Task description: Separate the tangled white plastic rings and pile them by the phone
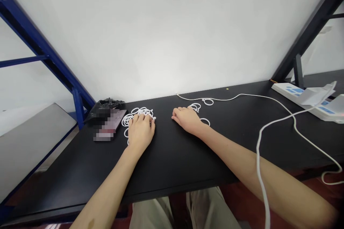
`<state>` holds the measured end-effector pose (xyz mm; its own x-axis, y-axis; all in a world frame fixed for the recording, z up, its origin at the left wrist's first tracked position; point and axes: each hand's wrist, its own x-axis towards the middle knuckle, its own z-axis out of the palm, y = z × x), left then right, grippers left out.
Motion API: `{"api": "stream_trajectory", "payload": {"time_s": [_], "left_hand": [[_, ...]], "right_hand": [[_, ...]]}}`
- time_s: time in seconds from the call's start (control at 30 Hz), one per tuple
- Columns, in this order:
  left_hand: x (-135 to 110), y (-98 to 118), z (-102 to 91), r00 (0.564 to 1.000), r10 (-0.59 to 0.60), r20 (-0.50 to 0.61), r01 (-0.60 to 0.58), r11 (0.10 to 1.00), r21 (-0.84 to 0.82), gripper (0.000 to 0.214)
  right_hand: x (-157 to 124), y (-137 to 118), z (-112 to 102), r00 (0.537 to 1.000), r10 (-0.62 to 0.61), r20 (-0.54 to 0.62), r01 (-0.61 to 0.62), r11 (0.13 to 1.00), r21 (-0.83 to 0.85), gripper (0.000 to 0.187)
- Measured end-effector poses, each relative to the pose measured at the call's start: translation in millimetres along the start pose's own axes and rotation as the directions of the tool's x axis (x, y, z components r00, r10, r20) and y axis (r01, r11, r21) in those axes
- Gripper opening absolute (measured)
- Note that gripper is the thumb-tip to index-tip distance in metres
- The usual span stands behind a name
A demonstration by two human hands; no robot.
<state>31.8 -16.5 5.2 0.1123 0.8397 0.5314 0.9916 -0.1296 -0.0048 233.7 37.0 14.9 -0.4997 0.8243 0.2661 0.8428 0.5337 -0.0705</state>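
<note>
A heap of thin white rings (141, 111) lies on the black table, left of the middle. My left hand (141, 128) rests over the near side of this heap, palm down. Its fingers bend into the rings, and the thumb lies close beside the index finger at a white ring; the fingertips are partly hidden. Right of the middle, my right hand (186, 118) sits on the tabletop with its fingers curled in. What it holds, if anything, is hidden. Several more white rings (208, 102) lie just behind and beside the right hand.
Left of the heap are a phone-like pinkish slab (118, 118), partly blurred out, and a crumpled black plastic bag (107, 104). A white cable (258, 95) crosses the black table (166, 157) and passes over my right forearm. White power strips (292, 91) lie at the right.
</note>
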Motion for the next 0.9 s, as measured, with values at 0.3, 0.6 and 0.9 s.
{"api": "stream_trajectory", "payload": {"time_s": [0.3, 0.6, 0.9], "left_hand": [[0.2, 14.1, -11.6, 0.992, 0.122, -0.039, -0.127, 0.887, -0.445, 0.030], [1.2, 21.6, -23.9, 0.991, 0.126, 0.046, -0.064, 0.742, -0.667, 0.025], [2.1, 18.9, -28.4, 0.995, 0.079, 0.053, -0.021, 0.724, -0.689, 0.029]], "right_hand": [[-9.9, -20.0, -15.1, 0.982, -0.034, -0.188, 0.144, 0.778, 0.612, 0.017], [-10.8, -29.9, -21.2, 0.952, 0.255, -0.170, -0.027, 0.622, 0.783, 0.029], [-13.8, -29.8, -21.7, 0.996, 0.081, -0.037, -0.025, 0.647, 0.762, 0.042]]}}
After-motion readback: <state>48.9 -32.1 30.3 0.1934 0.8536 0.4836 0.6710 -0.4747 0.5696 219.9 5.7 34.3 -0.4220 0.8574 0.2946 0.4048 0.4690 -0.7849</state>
